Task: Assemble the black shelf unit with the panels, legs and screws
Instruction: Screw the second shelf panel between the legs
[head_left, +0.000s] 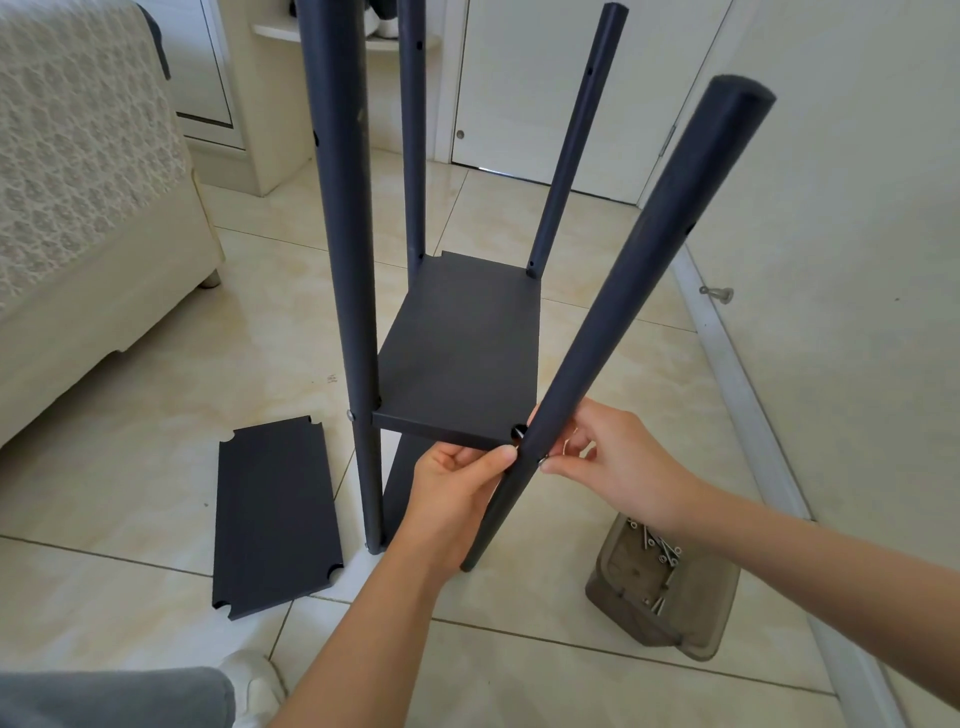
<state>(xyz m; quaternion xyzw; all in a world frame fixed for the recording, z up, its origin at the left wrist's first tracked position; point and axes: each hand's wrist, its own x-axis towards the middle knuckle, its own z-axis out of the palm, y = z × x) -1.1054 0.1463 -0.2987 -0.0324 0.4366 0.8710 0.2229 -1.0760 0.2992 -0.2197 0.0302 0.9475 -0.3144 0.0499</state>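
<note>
Head view: the half-built black shelf unit stands on the tiled floor (156, 415), with one shelf panel (462, 353) fixed between three upright legs. The left hand (457, 488) grips the tilted fourth leg (623, 291) just below the panel's near right corner. The right hand (618, 462) pinches a screw (544, 459) against the leg's side. A loose panel (275, 514) lies to the left and a screw tub (696, 618) to the right.

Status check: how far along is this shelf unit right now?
Done: shelf panel screwed to the front-left leg. In hand: left hand grips the tilted leg at the panel's unfixed corner; right hand pinches a screw at its hole. Left: that joint, the loose panel on the floor, more screws from the tray.
</note>
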